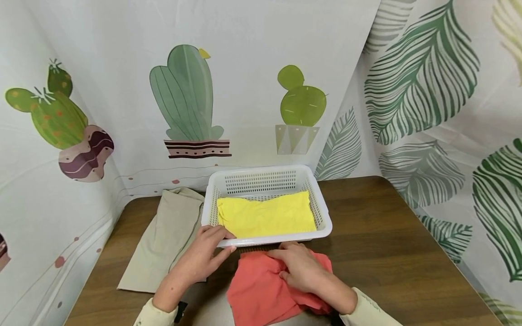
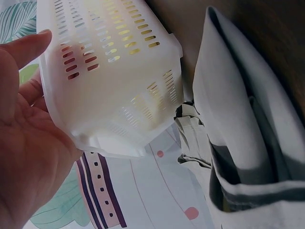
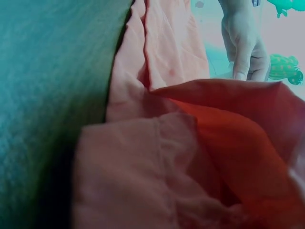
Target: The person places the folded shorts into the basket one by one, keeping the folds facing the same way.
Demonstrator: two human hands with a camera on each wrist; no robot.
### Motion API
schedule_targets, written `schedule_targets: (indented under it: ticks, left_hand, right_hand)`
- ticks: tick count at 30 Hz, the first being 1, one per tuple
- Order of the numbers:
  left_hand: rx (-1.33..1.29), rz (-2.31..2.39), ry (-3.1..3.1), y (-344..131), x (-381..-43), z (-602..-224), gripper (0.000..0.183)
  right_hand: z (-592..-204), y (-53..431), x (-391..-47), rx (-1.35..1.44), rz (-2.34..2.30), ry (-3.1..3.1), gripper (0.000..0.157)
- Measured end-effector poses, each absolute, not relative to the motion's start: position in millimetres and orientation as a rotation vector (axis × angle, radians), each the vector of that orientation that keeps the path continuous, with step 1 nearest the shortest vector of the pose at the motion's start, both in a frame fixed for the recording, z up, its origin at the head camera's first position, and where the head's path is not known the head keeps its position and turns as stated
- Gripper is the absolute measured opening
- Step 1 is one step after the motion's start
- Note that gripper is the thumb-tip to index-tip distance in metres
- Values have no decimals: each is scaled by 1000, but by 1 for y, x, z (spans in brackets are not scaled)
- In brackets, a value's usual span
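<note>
A white plastic basket with slotted walls stands at the back of the table, and a folded yellow cloth lies inside it. My left hand grips the basket's front left corner, fingers over the rim and thumb outside. In the left wrist view, the same hand is at the basket's edge. In front of the basket, my right hand holds a red garment, partly folded and rumpled. From the right wrist, the garment's seam and loose layers show close up, and its cloth hides the right fingers.
A folded beige garment lies left of the basket, close beside it. Brown wooden table extends to the right. Printed cloth hangings with cacti and leaves rise behind the table and along its sides.
</note>
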State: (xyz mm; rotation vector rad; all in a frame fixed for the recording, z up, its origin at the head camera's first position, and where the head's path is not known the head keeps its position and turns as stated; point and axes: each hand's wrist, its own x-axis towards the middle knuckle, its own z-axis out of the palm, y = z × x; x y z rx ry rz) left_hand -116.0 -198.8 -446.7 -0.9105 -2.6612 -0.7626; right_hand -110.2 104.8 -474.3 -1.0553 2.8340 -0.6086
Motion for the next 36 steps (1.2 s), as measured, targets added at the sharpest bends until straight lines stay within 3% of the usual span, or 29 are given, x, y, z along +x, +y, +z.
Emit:
schedule_targets:
  ticks: [36]
  left_hand:
    - [-916,-798,-2647,-198,-114,-447,14]
  right_hand:
    - [-477,113,-107,-1094,-650,2826,54]
